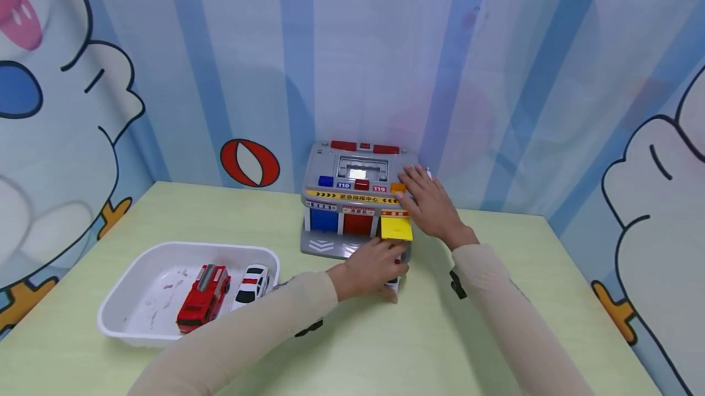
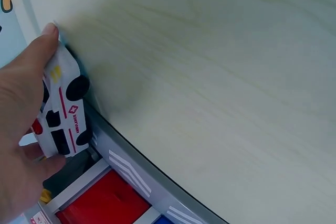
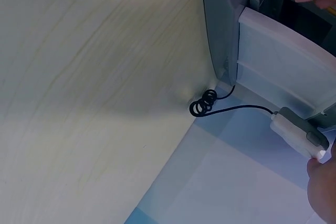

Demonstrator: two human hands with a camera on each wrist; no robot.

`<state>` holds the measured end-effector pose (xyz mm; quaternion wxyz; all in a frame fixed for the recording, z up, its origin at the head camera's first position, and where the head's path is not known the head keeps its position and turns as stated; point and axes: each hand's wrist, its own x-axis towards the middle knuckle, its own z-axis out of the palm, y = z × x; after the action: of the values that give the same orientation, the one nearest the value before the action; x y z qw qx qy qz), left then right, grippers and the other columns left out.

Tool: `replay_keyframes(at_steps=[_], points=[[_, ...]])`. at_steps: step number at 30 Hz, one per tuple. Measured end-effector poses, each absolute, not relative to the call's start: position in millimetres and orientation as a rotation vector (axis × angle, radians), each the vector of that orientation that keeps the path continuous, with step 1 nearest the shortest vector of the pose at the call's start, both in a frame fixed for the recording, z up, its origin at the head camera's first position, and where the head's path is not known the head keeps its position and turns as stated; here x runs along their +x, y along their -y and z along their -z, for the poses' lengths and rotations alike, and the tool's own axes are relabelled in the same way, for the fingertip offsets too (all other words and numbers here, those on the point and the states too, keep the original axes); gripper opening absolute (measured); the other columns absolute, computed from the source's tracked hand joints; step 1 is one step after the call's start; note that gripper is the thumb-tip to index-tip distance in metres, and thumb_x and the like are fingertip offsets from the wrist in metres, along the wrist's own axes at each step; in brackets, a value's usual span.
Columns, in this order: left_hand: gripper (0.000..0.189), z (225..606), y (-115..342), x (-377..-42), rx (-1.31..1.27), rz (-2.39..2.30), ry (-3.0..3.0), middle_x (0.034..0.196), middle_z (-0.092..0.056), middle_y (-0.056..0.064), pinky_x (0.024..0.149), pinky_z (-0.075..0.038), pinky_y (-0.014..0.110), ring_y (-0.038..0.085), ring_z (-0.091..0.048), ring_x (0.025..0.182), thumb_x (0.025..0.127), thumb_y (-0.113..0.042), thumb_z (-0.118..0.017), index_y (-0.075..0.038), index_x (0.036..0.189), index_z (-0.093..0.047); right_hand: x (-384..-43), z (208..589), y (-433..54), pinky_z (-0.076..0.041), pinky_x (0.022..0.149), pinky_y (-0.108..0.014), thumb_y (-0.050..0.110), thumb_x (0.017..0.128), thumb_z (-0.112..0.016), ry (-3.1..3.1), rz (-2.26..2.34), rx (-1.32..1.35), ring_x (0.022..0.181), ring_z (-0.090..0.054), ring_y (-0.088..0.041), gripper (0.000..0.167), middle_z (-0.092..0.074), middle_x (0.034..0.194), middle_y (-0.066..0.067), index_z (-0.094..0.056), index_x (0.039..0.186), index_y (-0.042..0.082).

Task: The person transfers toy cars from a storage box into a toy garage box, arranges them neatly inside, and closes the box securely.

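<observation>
A grey toy emergency station [image 1: 325,163] stands against the backdrop, with a blue door [image 1: 324,220], a red door [image 1: 358,224] and a raised yellow door [image 1: 395,228]. Before the open bay under the yellow door, my left hand [image 1: 369,267] grips a white toy ambulance [image 2: 68,108] between thumb and fingers. The ambulance's rear end lies at the bay's entrance in the left wrist view. My right hand [image 1: 432,203] rests on the station's right roof edge, fingers fairly straight. In the right wrist view, its thumb is right at a white-and-grey toy handset [image 3: 296,135] on the side wall.
At the left on the table [image 1: 440,347] sits a white tray [image 1: 118,304], holding a red toy fire truck [image 1: 204,298] and a white toy car [image 1: 251,286]. A black coiled cord [image 3: 202,106] runs from the handset. The printed backdrop [image 1: 374,78] rises behind the table.
</observation>
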<state>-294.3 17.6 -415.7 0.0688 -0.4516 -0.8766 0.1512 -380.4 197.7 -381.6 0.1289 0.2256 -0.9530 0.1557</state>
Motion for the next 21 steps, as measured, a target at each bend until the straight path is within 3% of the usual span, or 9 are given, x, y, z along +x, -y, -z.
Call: replay_keyframes(at_steps=[11,21], points=[[0.058,423.0,-16.7,-294.3,-1.368,-0.384,2.568,0.151,-0.047,0.005,0.113,-0.044,0.038,0.024,-0.050,0.134,0.087,-0.061,-0.064,-0.027,0.133,-0.052,-379.4,381.7,-196.9,-0.011,0.125,-0.057,0.047,0.106,-0.036,2.782,-0.459,0.645,0.157,-0.011,-0.029,0.061,-0.023,0.167,-0.006,-0.031,0.158,0.015],[0.040,429.7,-11.9,-292.5,-1.353,-0.416,2.406,0.151,-0.049,0.007,0.114,-0.043,0.035,0.024,-0.047,0.138,0.097,-0.046,-0.062,-0.024,0.130,-0.056,-380.3,381.5,-197.2,-0.010,0.126,-0.056,0.048,0.105,-0.035,2.784,-0.454,0.636,0.157,-0.010,-0.029,0.062,-0.022,0.168,-0.006,-0.030,0.158,0.016]])
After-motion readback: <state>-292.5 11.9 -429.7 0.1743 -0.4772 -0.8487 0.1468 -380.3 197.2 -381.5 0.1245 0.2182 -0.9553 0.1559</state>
